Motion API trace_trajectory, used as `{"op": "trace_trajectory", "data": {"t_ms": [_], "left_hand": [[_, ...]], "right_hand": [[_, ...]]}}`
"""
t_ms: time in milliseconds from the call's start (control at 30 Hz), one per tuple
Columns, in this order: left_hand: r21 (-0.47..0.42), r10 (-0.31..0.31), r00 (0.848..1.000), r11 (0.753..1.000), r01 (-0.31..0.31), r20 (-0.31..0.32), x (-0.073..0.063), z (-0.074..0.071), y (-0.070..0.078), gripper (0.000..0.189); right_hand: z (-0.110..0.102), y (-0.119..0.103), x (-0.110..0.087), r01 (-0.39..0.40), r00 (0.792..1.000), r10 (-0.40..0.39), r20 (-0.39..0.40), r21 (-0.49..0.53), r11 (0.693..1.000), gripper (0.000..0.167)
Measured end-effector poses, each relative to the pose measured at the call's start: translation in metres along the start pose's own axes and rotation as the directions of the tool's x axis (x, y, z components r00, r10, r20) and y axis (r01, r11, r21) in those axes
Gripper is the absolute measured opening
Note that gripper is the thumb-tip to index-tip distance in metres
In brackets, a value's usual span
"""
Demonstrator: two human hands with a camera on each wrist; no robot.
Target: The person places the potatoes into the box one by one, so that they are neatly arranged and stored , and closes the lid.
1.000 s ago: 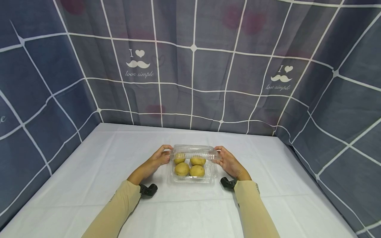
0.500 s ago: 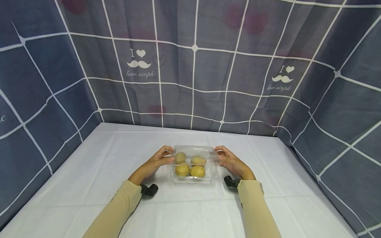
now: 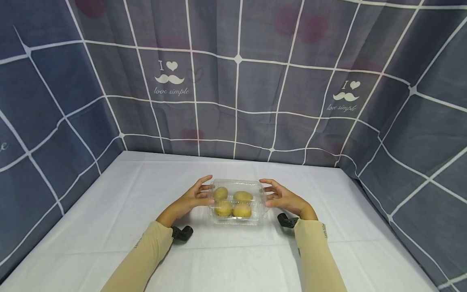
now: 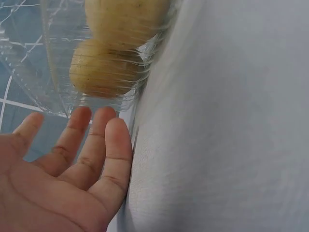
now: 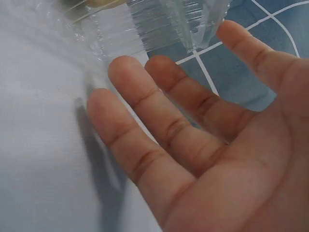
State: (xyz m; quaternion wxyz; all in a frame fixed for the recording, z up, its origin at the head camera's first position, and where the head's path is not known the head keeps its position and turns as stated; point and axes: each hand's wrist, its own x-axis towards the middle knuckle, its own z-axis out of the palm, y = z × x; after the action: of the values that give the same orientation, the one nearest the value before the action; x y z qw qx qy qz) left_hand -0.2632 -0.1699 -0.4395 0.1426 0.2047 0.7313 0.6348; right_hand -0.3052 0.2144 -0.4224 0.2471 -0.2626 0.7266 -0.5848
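A clear plastic clamshell box [image 3: 259,214] sits on the white table, with several yellow potatoes [image 3: 242,210] inside. Its hinged lid [image 3: 237,183] lies over all of them, and the left wrist view shows the lid tilted at an angle to the base. My left hand [image 3: 191,198] is at the left side of the box, thumb by the lid's edge, fingers extended. On the opposite side is my right hand [image 3: 286,199], its thumb and fingers spread around the lid's right edge. In the right wrist view the fingers [image 5: 128,77] are straight and hold nothing.
A white cloth [image 3: 233,255] covers the table. Dark grid-patterned curtains [image 3: 215,81] enclose the back and both sides. A black device [image 3: 182,233] is strapped at the left wrist, and another black device [image 3: 287,221] at the right.
The lid has swung forward and down over the front potatoes. Both hands have loosened, with fingers more spread, and the right hand has shifted slightly right.
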Motion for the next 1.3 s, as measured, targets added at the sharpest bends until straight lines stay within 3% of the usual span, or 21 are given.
{"op": "trace_trajectory", "data": {"t_ms": [233, 433, 800, 1033, 1300], "left_hand": [[0.045, -0.021, 0.999, 0.999, 0.019, 0.031, -0.001, -0.0008, -0.0028, 0.113], [0.056, -0.027, 0.998, 0.998, 0.024, 0.05, 0.0005, -0.0019, -0.0045, 0.118], [0.098, -0.04, 0.998, 0.995, 0.035, 0.058, 0.0003, -0.0017, -0.0027, 0.122], [0.065, -0.019, 0.992, 0.998, 0.011, 0.123, -0.0003, -0.0039, -0.0026, 0.118], [0.036, -0.049, 0.983, 0.998, 0.043, 0.178, -0.001, -0.0033, -0.001, 0.12]], "right_hand": [[0.0021, -0.0057, -0.0011, -0.083, 0.996, 0.084, 0.039, -0.019, 0.996, 0.117], [0.0024, -0.0032, 0.0002, -0.081, 0.992, 0.079, 0.096, 0.015, 0.997, 0.125], [0.0025, 0.0014, 0.0024, -0.088, 0.984, 0.082, 0.157, 0.03, 0.996, 0.125], [0.0031, 0.0019, 0.0024, -0.103, 0.978, 0.102, 0.182, -0.004, 0.995, 0.124], [0.0039, -0.0002, 0.0006, -0.118, 0.978, 0.122, 0.169, -0.029, 0.993, 0.123]]}}
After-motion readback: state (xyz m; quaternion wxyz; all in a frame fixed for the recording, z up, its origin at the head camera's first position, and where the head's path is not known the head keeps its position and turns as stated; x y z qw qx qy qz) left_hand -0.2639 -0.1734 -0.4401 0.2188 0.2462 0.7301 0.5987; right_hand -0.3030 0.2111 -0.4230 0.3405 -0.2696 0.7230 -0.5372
